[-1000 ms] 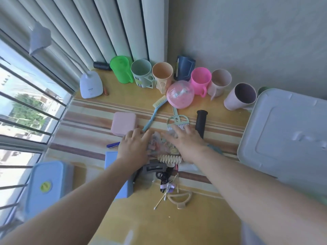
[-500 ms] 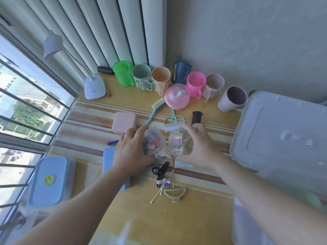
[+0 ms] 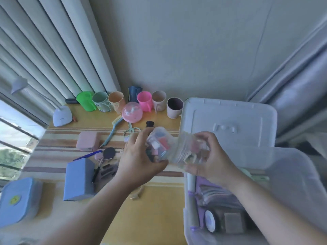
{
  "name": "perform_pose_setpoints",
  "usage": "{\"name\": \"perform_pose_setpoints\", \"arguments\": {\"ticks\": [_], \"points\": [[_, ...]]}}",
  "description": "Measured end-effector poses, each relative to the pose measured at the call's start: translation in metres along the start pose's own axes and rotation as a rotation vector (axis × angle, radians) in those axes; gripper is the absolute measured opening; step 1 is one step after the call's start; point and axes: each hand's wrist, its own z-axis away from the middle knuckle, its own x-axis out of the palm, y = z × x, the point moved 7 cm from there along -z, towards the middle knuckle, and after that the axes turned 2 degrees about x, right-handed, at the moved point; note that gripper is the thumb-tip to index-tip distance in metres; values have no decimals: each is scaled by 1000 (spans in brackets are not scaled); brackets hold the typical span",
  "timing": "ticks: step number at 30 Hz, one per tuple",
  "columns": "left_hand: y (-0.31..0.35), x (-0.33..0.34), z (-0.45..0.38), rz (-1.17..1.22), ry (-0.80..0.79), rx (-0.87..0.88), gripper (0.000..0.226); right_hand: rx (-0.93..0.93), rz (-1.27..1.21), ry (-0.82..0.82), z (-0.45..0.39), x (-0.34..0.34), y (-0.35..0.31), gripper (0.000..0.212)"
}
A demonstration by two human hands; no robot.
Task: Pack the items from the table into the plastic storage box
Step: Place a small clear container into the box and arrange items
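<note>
My left hand [image 3: 137, 156] grips a clear plastic jar [image 3: 159, 145] full of small coloured clips, held above the table. My right hand [image 3: 209, 157] grips a second clear jar [image 3: 190, 150], lying sideways and touching the first, over the left edge of the storage box [image 3: 290, 175]. The translucent box stands at the right with rolls of tape [image 3: 209, 221] and flat packets inside. Its white lid [image 3: 228, 119] lies behind it.
Coloured cups [image 3: 145, 100] line the back wall beside a pink dome [image 3: 132, 112]. On the striped cloth lie a pink case [image 3: 88, 141], a blue-handled brush [image 3: 113, 130], a blue box [image 3: 79, 179], a pen and small black items. A blue lidded container [image 3: 17, 200] sits front left, a white lamp [image 3: 62, 114] back left.
Both hands have lifted the two jars off the table and carried them right, to the box's edge. The view has swung right, showing the open box.
</note>
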Motion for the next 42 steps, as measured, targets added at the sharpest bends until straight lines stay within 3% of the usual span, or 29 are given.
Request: {"name": "perform_pose_setpoints", "arguments": {"ticks": [3,7,10,12,15,18,21,24,26,31,38,42], "points": [[64,27,17,42,-52,77,101,28,27,19,45,-36,24,95],[135,77,38,26,-139,184,99,30,-37,-57,96,-69,45,124],[164,114,48,-15,-205,224,100,-26,-48,-98,127,-87,47,103],[182,141,56,-39,-255,259,101,34,-28,-67,146,-104,68,92],[199,175,67,-54,-336,276,101,163,64,-25,166,-125,112,94],[205,200,71,-87,-395,265,101,266,181,33,177,-155,144,87],[203,211,73,-15,-412,195,98,374,495,169,178,-197,166,71],[195,215,76,77,-400,103,100,436,765,173,164,-216,182,62],[190,214,78,110,-391,97,109,472,933,148,150,-217,188,63],[180,212,81,117,-422,101,110,555,1125,30,116,-207,207,114],[170,217,75,86,-459,13,101,516,1491,-120,93,-204,208,92],[173,223,70,92,-462,8,101,595,1358,-255,94,-196,229,92]]}}
